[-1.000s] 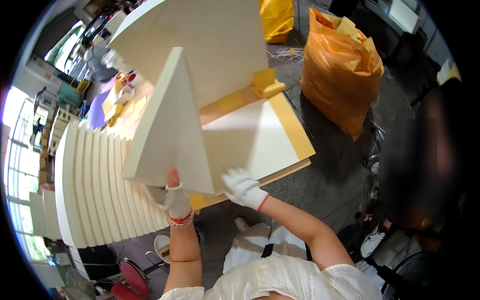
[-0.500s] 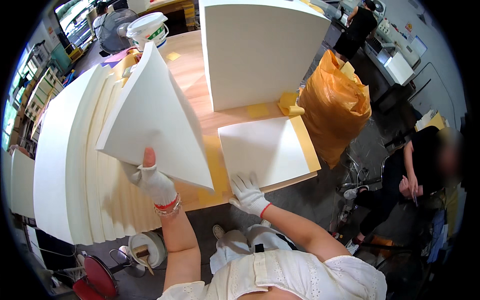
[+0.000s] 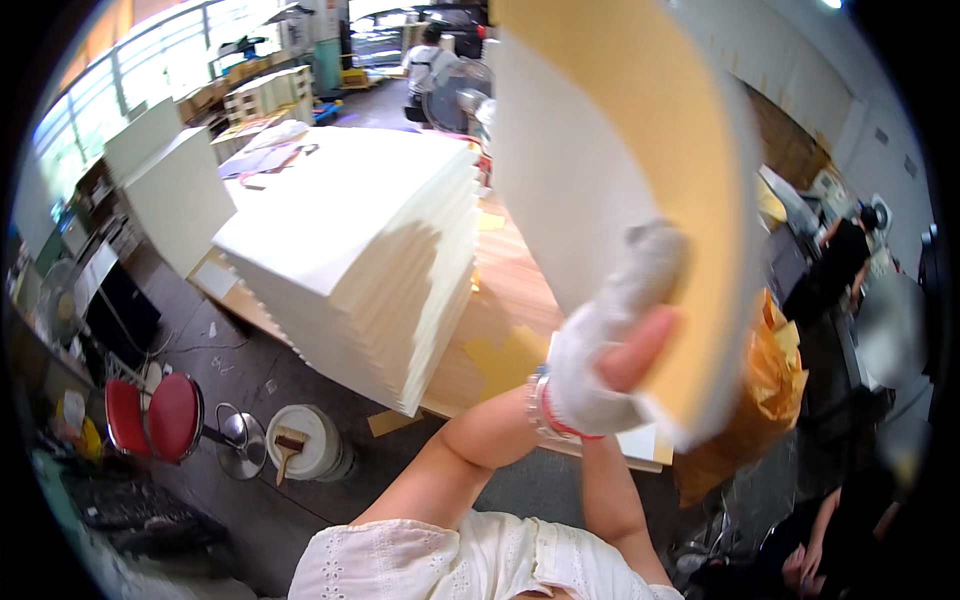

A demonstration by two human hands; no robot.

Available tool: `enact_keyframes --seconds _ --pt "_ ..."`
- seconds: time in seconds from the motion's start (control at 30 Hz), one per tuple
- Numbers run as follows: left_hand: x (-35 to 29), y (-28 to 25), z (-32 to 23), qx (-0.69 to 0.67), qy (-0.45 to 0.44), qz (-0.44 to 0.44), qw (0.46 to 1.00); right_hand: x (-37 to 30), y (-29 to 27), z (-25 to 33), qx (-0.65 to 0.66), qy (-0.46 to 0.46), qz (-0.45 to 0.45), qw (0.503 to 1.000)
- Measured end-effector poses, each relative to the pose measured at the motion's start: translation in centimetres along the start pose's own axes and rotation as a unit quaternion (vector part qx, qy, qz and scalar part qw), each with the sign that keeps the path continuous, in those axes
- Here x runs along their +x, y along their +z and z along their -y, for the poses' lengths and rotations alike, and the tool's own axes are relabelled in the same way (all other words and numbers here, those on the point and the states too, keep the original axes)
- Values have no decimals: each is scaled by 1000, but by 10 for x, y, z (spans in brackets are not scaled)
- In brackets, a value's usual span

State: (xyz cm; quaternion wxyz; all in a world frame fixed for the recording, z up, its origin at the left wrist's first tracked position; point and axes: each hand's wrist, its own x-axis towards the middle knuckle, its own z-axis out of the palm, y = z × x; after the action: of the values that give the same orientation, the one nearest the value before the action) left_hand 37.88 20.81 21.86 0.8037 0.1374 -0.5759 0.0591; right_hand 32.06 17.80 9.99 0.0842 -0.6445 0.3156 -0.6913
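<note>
My left hand point(image 3: 610, 350), in a white glove with a bare thumb, grips the lower part of a thick white paper stack point(image 3: 560, 150). The stack is raised, curved and blurred, with a broad yellow strip point(image 3: 690, 150) along one side. My right forearm point(image 3: 612, 485) reaches up behind the left hand, which hides the right hand and its fingers. Low beside that forearm, a corner of a white sheet or stack point(image 3: 638, 442) shows on the wooden table point(image 3: 520, 265). A tall pile of white paper stacks point(image 3: 350, 240) with a stepped side stands on the table to the left.
Yellow paper pieces point(image 3: 505, 362) lie on the table. An orange sack point(image 3: 745, 440) stands at the right. A lidded bucket point(image 3: 310, 445) with a brush point(image 3: 289, 450) on top and a red chair point(image 3: 172, 415) are at lower left. One person sits low right; others are farther back.
My left hand has carried the paper stack up and to the right, turning it so its yellow strip shows. My right hand has gone out of sight behind it. The view has swung left.
</note>
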Motion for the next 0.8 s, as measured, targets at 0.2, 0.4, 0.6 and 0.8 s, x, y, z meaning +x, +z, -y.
enact_keyframes --seconds 0.2,0.4,0.6,0.8 --pt "95 32 -39 102 218 -27 970 39 3 48 198 40 16 979" --pt "184 43 -3 401 75 171 897 88 86 95 412 121 103 897" --pt "226 -81 64 413 -136 373 820 80 177 112 480 334 249 772" --pt "191 -349 122 564 -7 412 716 77 186 91 358 473 315 741"
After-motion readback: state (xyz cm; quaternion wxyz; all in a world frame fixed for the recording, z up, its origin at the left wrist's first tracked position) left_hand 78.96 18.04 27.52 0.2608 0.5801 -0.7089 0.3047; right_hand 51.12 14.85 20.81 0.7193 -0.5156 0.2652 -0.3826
